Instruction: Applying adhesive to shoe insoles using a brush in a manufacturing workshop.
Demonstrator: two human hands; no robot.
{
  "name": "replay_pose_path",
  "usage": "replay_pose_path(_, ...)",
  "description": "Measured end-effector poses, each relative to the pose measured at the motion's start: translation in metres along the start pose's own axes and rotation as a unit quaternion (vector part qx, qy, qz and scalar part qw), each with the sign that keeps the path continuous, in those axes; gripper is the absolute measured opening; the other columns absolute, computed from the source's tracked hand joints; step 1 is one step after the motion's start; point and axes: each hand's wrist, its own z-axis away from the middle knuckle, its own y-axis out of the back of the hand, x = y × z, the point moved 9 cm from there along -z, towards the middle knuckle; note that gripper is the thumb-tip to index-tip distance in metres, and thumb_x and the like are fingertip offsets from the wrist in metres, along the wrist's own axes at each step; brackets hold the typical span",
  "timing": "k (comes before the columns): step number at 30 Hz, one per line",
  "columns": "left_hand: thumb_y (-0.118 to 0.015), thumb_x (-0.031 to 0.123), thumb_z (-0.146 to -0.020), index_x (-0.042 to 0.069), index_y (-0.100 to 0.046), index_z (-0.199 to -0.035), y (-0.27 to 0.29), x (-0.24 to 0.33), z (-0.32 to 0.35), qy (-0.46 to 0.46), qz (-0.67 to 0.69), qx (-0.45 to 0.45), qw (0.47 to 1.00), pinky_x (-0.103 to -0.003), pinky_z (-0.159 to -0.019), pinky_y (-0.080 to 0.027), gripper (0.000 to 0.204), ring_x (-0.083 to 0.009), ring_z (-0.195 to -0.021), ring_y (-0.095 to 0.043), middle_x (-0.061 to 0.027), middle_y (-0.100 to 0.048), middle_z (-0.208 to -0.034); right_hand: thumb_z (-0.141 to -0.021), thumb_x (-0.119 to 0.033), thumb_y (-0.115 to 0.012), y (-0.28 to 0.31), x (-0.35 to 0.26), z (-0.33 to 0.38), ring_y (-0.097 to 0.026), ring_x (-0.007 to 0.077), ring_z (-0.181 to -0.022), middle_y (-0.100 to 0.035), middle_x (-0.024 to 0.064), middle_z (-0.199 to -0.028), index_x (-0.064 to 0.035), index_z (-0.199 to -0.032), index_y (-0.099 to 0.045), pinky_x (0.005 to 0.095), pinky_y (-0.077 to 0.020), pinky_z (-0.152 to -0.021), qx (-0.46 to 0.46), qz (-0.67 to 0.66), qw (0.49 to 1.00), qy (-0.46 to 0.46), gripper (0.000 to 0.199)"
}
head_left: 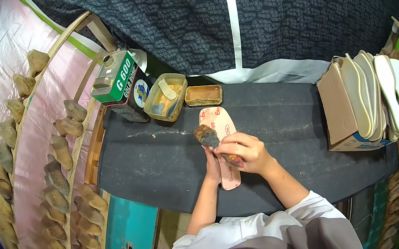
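A pale pink shoe insole [231, 179] with red printing lies lengthwise in front of me, over the dark tabletop. My left hand [211, 169] grips its left edge; part of the fingers is hidden. Above the insole, my right hand [244, 153] is closed round the handle of a glue brush [206, 136]. The brush's head is thick, dark and crusted brown, and it points to the far left across the insole's middle. Its colour-smeared handle end shows below my right fingers. Whether the bristles touch the insole I cannot tell.
A green and black metal can [116, 87] stands at the far left, beside a stained plastic tub [183, 82] and a shallow amber tray [205, 103]. On the right, a cardboard box [337, 106] holds several white insoles [391, 91]. Racks of wooden shoe lasts [55, 178] line the left.
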Motion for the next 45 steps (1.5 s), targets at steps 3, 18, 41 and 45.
replay_pose_path(3, -0.012, 0.066, -0.086, 0.007, -0.034, -0.13, -0.03, 0.021, 0.007, 0.007, 0.006, 0.054, 0.998, -0.032, -0.089, -0.044, 0.077, -0.0198, -0.104, -0.053, -0.0095, -0.052, -0.115, -0.058, -0.001, -0.072, 0.023, 0.013, 0.001, -0.061, 0.0233, -0.074, -0.059, 0.008, -0.086, -0.0083, -0.087, -0.065, 0.0311, -0.0508, -0.064, 0.088, 0.092, 0.99, -0.055, 0.031)
replay_pose_path(18, -0.012, 0.065, -0.086, 0.008, -0.027, -0.135, -0.03, 0.032, 0.007, -0.053, -0.035, 0.028, 0.998, -0.034, -0.09, -0.044, 0.076, -0.0207, -0.109, -0.051, -0.0112, -0.046, -0.124, -0.061, 0.0, -0.072, 0.031, 0.007, 0.004, -0.061, 0.0228, -0.076, -0.058, 0.0093, -0.088, -0.007, -0.089, -0.065, 0.0306, -0.0512, -0.065, 0.171, 0.131, 0.974, -0.066, 0.03)
replay_pose_path(41, -0.014, 0.065, -0.087, 0.008, -0.037, -0.127, -0.017, 0.042, 0.008, -0.076, 0.038, 0.079, 0.993, -0.031, -0.085, -0.045, 0.074, -0.0186, -0.102, -0.052, -0.0087, -0.05, -0.115, -0.056, -0.001, -0.071, 0.011, 0.012, 0.005, -0.061, 0.0227, -0.071, -0.06, 0.0083, -0.085, -0.0074, -0.086, -0.065, 0.03, -0.0503, -0.061, 0.066, 0.04, 0.997, -0.022, 0.031)
replay_pose_path(45, -0.015, 0.066, -0.086, 0.008, -0.037, -0.128, 0.004, 0.021, 0.003, -0.015, 0.057, 0.063, 0.996, -0.031, -0.088, -0.044, 0.074, -0.0185, -0.105, -0.051, -0.0078, -0.05, -0.116, -0.055, 0.0, -0.067, -0.005, 0.004, 0.005, -0.061, 0.026, -0.076, -0.059, 0.0099, -0.088, -0.0041, -0.089, -0.063, 0.0326, -0.0509, -0.067, -0.025, -0.035, 0.999, -0.008, 0.035)
